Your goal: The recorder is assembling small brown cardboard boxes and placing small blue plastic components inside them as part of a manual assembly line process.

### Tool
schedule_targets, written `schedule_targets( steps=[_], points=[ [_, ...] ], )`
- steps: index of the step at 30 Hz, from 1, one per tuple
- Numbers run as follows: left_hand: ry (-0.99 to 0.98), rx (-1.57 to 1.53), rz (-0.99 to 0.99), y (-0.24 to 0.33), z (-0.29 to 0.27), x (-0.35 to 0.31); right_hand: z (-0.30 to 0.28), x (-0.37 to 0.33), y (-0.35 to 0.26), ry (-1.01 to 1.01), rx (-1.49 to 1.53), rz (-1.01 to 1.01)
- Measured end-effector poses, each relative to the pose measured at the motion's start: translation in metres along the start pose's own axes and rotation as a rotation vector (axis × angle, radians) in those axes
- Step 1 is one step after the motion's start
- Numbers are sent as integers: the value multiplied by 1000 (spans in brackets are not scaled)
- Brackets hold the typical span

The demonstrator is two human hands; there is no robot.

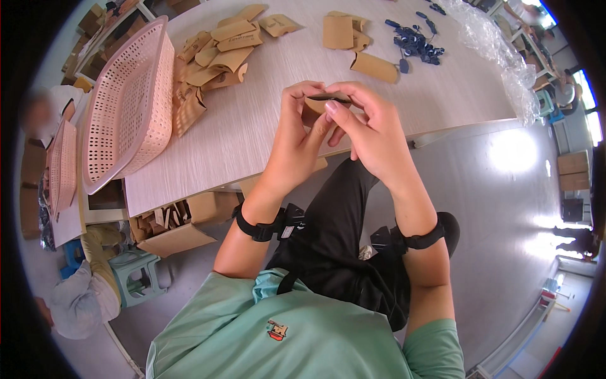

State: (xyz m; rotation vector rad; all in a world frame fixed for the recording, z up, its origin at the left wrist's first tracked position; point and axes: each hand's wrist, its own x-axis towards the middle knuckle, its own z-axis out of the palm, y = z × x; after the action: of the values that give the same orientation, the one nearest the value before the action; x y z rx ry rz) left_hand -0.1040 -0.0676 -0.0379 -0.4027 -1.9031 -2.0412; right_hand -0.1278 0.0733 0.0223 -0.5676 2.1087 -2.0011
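Between my two hands, above the table's front edge, is a small brown cardboard pillow box (314, 106), its upper end showing a dark gap. My left hand (295, 129) grips its left side, thumb pointing up along the front. My right hand (372, 120) closes on the right side, its thumb pressed at the rim. What lies inside the box cannot be seen. Beyond my hands lies another brown pillow box (374, 67), with a few flat ones (338, 31) farther back. Several small dark blue corded items (416, 44) lie heaped to the right of them.
A pile of pillow boxes (230, 43) covers the table's back left, beside a pink perforated basket (165, 95). Clear plastic wrap (499, 57) hangs over the right edge. Below the table stand an open carton (177, 242) and a green stool (136, 268). Another person sits at left.
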Motion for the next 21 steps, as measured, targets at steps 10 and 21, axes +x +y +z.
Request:
schedule_targets(
  steps=[10, 21],
  points=[
    [76, -336, -176, 19, -2, -2, 19, -1, 10, 22, 326, 163],
    [52, -133, -225, 27, -8, -4, 33, -4, 14, -15, 488, 165]
  ],
)
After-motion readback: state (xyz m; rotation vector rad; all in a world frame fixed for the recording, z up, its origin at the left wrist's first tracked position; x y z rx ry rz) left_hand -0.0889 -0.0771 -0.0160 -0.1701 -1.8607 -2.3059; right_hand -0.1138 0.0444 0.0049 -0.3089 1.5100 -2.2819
